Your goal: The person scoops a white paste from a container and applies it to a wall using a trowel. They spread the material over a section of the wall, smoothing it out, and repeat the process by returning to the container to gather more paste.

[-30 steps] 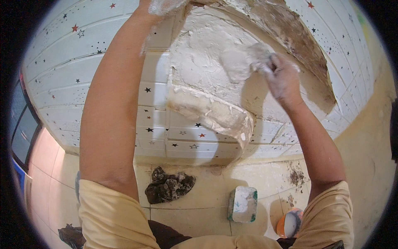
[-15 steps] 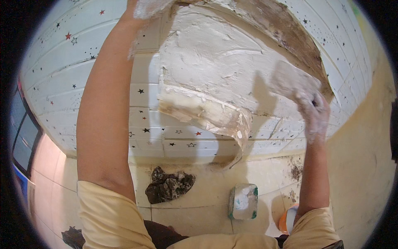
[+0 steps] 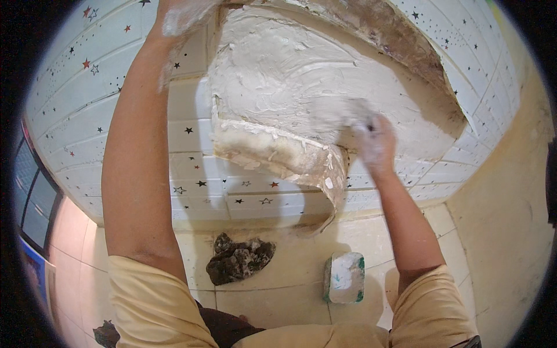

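Wall: star-patterned covering (image 3: 104,116) peeled back, wet white plaster (image 3: 278,75) under both hands.
Left hand (image 3: 183,14): plaster-coated, pressed high on the wall, fingers cut off by the frame.
Right hand (image 3: 376,142): fingers closed round a blurred tool, smearing plaster.
Floor: plaster tub (image 3: 345,277) below the right fingers.

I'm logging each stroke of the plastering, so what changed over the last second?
The right hand swung out to the patch's right edge, then came back to the middle of the wet plaster. The left hand stayed up against the wall; the peeled panel and floor tub kept place.
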Tool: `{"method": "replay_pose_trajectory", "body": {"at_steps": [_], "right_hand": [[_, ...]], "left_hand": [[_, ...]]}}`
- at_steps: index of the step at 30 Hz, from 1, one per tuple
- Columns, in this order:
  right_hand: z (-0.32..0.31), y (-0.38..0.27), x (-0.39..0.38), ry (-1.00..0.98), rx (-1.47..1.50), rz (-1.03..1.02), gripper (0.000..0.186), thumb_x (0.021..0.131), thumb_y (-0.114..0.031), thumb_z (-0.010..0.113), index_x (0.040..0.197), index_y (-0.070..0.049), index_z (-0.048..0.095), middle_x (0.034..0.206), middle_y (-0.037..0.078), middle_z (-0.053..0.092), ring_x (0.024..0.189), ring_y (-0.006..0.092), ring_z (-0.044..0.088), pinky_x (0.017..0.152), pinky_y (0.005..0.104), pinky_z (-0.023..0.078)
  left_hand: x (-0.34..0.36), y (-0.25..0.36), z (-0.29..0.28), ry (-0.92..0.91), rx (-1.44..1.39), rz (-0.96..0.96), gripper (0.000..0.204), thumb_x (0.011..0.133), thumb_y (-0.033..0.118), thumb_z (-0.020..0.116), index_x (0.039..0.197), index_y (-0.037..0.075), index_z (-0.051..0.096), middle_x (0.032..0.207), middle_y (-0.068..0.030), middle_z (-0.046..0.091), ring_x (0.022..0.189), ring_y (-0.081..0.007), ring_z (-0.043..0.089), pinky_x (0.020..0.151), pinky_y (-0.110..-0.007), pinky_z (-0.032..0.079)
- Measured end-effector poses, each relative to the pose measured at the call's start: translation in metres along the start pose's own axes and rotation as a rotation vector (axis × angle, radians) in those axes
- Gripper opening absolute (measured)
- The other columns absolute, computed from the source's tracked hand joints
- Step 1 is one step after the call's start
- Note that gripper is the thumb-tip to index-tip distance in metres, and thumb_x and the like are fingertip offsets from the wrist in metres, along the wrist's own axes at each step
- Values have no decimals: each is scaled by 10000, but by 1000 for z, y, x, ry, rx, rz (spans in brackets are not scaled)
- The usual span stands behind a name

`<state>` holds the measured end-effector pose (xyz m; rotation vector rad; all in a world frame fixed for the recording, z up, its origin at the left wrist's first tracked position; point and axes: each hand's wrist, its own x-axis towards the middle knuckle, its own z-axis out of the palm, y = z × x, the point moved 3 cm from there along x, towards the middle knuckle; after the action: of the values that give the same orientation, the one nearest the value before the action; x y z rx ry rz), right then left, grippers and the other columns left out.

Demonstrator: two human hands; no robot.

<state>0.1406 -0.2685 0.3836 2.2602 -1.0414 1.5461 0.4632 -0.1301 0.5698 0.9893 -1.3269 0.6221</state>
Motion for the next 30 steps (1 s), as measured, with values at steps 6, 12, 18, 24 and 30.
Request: {"method": "replay_pose_trajectory", "body": {"at_steps": [6,12,18,24,30], "right_hand": [[-110,126,5,68,379,551,232,780,-136,690,970,-9,655,813,-5,613,658,60,481,562,225,400],[-57,-23,30,-57,534,242,270,776,-103,680,1029,-15,643,799,-4,584,683,93,493,584,257,418],[14,-128,67,-112,367,88,247,736,-86,698,966,-14,644,769,124,614,683,249,580,657,357,482],[7,-65,86,67,715,156,227,769,-146,700,940,-2,662,866,96,672,754,198,614,719,359,496],[-40,55,61,176,654,608,261,803,-231,717,1007,-78,661,773,-42,596,602,52,447,512,218,330]], "left_hand": [[-8,-12,24,43,29,51,286,716,154,749,884,36,550,703,-46,545,633,-116,494,558,-289,442],[6,5,-12,-13,125,2,302,711,159,747,912,30,561,711,-44,535,660,-128,497,585,-289,443],[-7,-1,5,-26,-102,-76,270,734,162,737,903,39,567,702,-28,533,640,-113,482,566,-274,431],[0,3,-1,-31,25,-35,227,760,149,718,882,32,566,701,-21,537,641,-97,482,570,-268,435],[4,10,-13,-38,-2,-55,167,794,138,679,867,21,584,682,-42,574,628,-106,544,579,-268,471]]}}
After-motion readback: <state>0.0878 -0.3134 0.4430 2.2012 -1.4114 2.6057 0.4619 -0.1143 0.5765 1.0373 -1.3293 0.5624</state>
